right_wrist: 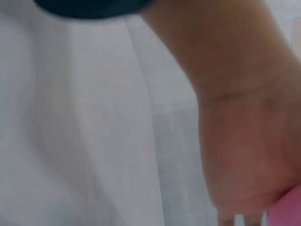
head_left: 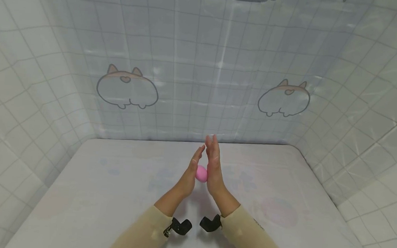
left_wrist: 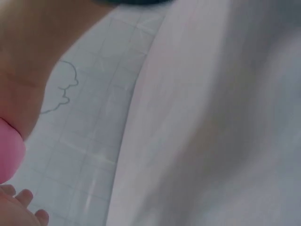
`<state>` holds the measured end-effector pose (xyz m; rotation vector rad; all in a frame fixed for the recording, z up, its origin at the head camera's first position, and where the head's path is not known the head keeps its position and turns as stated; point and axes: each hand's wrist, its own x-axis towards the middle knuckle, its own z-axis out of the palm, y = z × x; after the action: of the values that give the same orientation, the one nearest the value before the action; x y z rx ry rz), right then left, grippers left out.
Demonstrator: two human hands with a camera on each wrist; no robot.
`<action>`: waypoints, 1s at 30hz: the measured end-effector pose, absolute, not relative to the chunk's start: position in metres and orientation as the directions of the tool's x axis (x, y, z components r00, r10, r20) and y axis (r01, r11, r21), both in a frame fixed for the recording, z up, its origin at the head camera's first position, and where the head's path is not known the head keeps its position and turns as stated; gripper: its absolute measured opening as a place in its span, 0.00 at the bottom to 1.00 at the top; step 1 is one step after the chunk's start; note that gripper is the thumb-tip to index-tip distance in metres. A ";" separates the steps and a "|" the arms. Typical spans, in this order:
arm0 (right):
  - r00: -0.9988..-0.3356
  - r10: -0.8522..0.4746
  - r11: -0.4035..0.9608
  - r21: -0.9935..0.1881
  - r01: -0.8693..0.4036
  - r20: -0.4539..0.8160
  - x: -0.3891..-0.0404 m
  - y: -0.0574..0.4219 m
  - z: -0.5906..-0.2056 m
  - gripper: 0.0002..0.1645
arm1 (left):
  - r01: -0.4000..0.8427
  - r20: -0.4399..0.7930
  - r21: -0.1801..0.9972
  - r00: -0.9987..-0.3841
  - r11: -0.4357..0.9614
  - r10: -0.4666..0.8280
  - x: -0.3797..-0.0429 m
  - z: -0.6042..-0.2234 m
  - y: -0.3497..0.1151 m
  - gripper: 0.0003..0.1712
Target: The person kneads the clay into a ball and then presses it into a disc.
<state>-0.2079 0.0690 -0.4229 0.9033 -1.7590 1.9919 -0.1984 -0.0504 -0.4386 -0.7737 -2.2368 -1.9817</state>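
Observation:
A smooth pink ball (head_left: 201,174), which looks like a lump of modelling clay, sits between the two palms. The left hand (head_left: 191,173) presses it from the left with straight fingers. From the right, the right hand (head_left: 214,170) lies flat against it, its fingers pointing up and away. The fingertips of both hands lean close together above the ball. In the left wrist view the pink ball (left_wrist: 10,151) touches the palm near the wrist. The right wrist view shows part of the ball (right_wrist: 288,211) at the heel of the right hand (right_wrist: 244,160).
Below the hands is a pale table (head_left: 119,195) with faint coloured prints. Behind it hangs a tile-patterned sheet (head_left: 201,82) with cartoon animals, and similar sheets close in both sides. Black wrist cameras (head_left: 181,227) sit at the cream sleeves (head_left: 144,230).

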 end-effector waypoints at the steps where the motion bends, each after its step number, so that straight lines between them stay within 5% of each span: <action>1: -0.752 -0.146 -0.172 -0.765 -0.620 0.642 -0.209 0.070 -0.424 0.52 | 0.396 0.361 0.917 -0.869 0.038 0.340 -0.197 -0.438 -0.050 0.41; 9: -0.821 -0.038 -0.136 -0.817 -0.561 0.570 -0.223 0.070 -0.428 0.49 | 0.481 0.491 0.867 -0.778 -0.130 0.392 -0.189 -0.435 -0.044 0.52; 14: -0.874 -0.083 -0.114 -0.876 -0.469 0.479 -0.226 0.071 -0.432 0.52 | 0.544 0.569 0.819 -0.727 -0.183 0.386 -0.188 -0.432 -0.043 0.54; 23: -0.898 -0.245 -0.239 -0.921 -0.309 0.365 -0.220 0.063 -0.443 0.58 | 0.512 0.564 0.824 -0.783 -0.245 0.263 -0.191 -0.433 -0.043 0.55; 30: -0.865 -0.306 -0.269 -0.907 -0.323 0.399 -0.211 0.057 -0.445 0.52 | 0.540 0.543 0.839 -0.828 -0.058 0.138 -0.197 -0.433 -0.043 0.55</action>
<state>-0.2115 0.0566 -0.4450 0.8145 -1.8920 2.3568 -0.1973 -0.0432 -0.4335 -0.7276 -1.9284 -1.9614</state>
